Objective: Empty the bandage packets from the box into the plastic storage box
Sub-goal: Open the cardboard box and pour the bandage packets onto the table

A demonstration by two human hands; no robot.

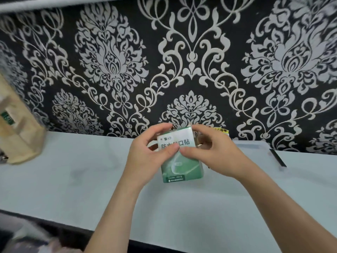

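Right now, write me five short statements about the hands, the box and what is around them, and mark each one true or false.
1. The left hand and the right hand both grip the bandage box. True.
2. The bandage box lies untouched on the table. False: both hands hold it.
3. A wooden object stands at the table's left end. True.
4. The wall behind is plain white. False: it is dark with a pale ornamental pattern.
5. A black strip lies on the table to the right of the hands. True.
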